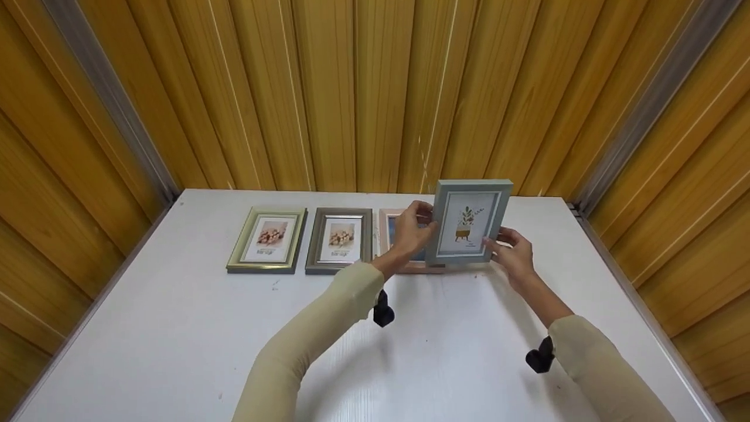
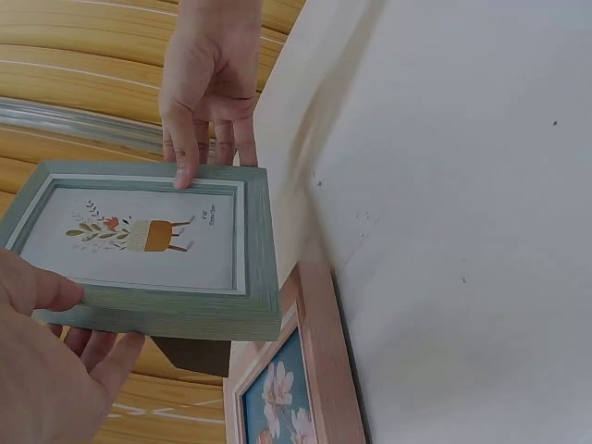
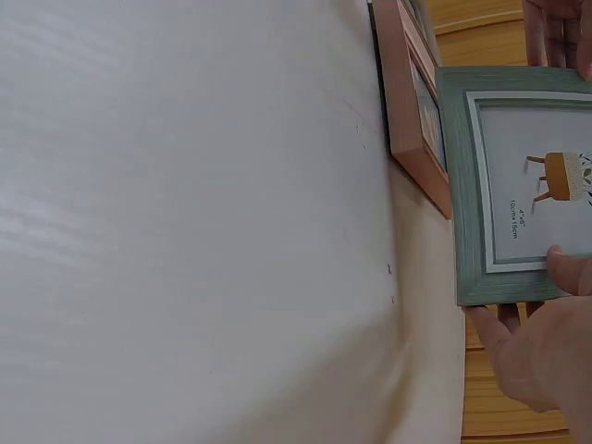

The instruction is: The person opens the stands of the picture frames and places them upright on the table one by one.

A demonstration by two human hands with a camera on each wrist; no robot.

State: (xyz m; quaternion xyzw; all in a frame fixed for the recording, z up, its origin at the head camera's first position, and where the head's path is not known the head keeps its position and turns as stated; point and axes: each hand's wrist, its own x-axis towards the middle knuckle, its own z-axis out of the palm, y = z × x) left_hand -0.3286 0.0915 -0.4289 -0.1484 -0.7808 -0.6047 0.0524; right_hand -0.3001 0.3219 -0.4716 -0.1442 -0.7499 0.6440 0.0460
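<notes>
A grey-green picture frame (image 1: 469, 223) with a potted-plant print is held up above the white table, tilted toward me. My left hand (image 1: 413, 231) grips its left edge, thumb on the front and fingers behind. On the opposite edge my right hand (image 1: 515, 255) pinches it, thumb over the front border. In the left wrist view a dark flap (image 2: 192, 355) shows beneath the held picture frame (image 2: 139, 231). A pink picture frame (image 2: 319, 361) with a flower print lies on the table, partly hidden in the head view by my left hand and the raised frame.
Left of the pink one, a grey-brown picture frame (image 1: 310, 243) and a gold picture frame (image 1: 237, 252) lie in a row on the white table (image 1: 176, 340). Yellow wood-look panels (image 1: 375, 94) rise behind and at both sides. Black wrist cameras (image 1: 384, 313) hang from both sleeves.
</notes>
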